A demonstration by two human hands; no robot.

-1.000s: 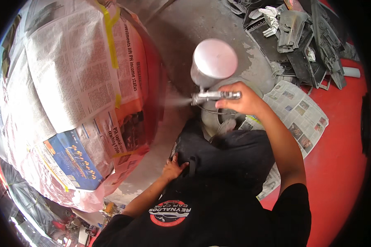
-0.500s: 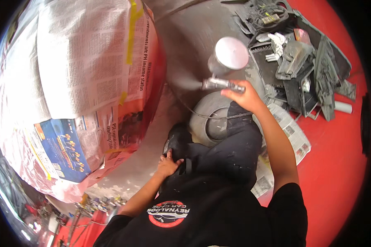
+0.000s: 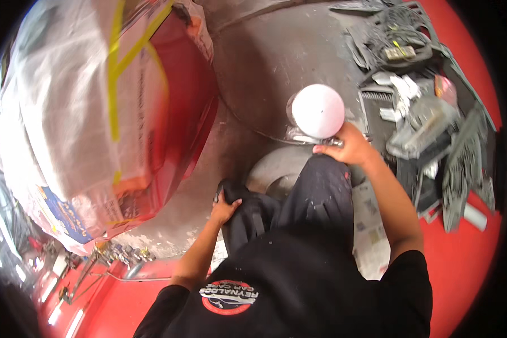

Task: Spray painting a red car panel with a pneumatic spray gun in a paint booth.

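Observation:
My right hand [image 3: 352,145] is closed round a silver paint spray gun [image 3: 301,135] with a round, pale cup [image 3: 319,111] on top. Its trigger is hidden by the cup and my fingers. The nozzle end points left, towards a red car panel [image 3: 188,84] masked with newspaper [image 3: 84,112] and yellow tape [image 3: 114,84]. A gap lies between gun and panel. My left hand [image 3: 225,209] rests on my left knee, thumb apart from the fingers, holding nothing.
A thin hose [image 3: 245,125] curves across the grey floor towards the gun. A grey wheel-like disc [image 3: 267,169] lies before my knees. To the right, dark trim parts [image 3: 414,124] and a white roll [image 3: 475,218] lie on a red surface. Newspaper [image 3: 372,231] lies beside my right leg.
The spray gun and my right hand have drawn closer to me and slightly right. The mist at the nozzle no longer shows. The view has shifted, showing more of the bare red panel.

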